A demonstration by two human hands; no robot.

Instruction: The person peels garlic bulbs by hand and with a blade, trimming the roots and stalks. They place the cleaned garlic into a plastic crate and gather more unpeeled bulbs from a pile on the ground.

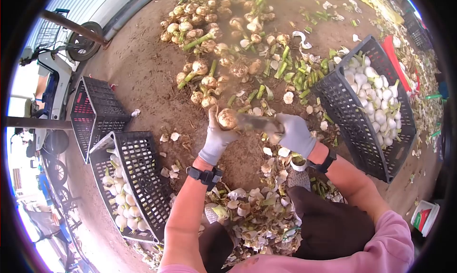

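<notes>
My left hand (217, 138), in a pale grey glove, is closed around a brownish garlic bulb (227, 118) with soil on its skin. My right hand (294, 134), gloved alike, grips a knife (254, 123) whose blade is smeared by motion. The blade points left, its end right by the held bulb. Just beyond my hands, unpeeled garlic bulbs (208, 102) with cut green stems lie on the dirt floor. A heap of peeled-off garlic skins (259, 220) lies between my legs.
A black crate (350, 116) of white garlic bulbs stands tilted at right. Another black crate (147, 177) at left also holds white bulbs, with a further crate (102, 106) behind it. Cut green stems (284, 63) litter the ground. A white tub (425, 217) sits at lower right.
</notes>
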